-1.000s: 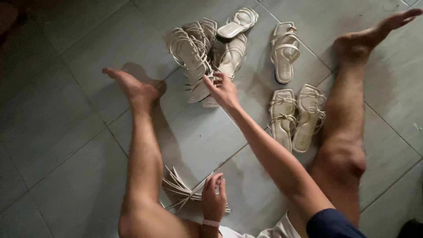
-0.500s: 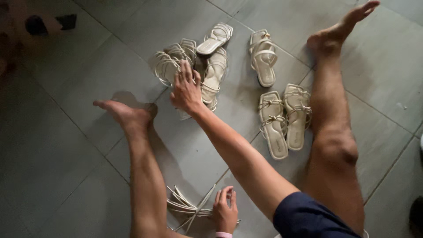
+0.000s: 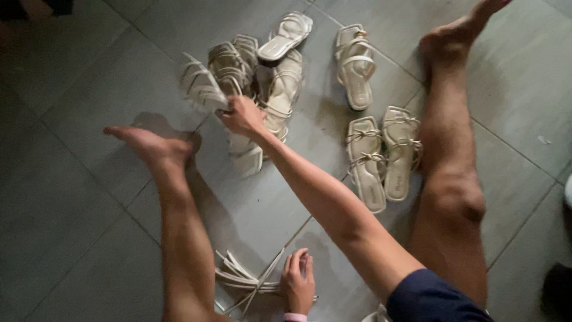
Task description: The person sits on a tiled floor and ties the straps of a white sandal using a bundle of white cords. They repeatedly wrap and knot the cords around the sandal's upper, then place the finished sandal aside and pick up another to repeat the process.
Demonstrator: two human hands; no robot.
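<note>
Grey tile floor [image 3: 77,197], pile of cream sandals [image 3: 262,71] near the feet. Right hand [image 3: 241,116] clamped on one strappy sandal [image 3: 201,88], lifted at pile's left edge; looks light, stiff sole, floppy straps, so grip sole. Left hand [image 3: 298,283] closed on loose straps [image 3: 241,279] by the thigh.

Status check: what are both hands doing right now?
Right hand gripping strappy sandal at the pile. Left hand on loose straps. Nothing blocking.
</note>
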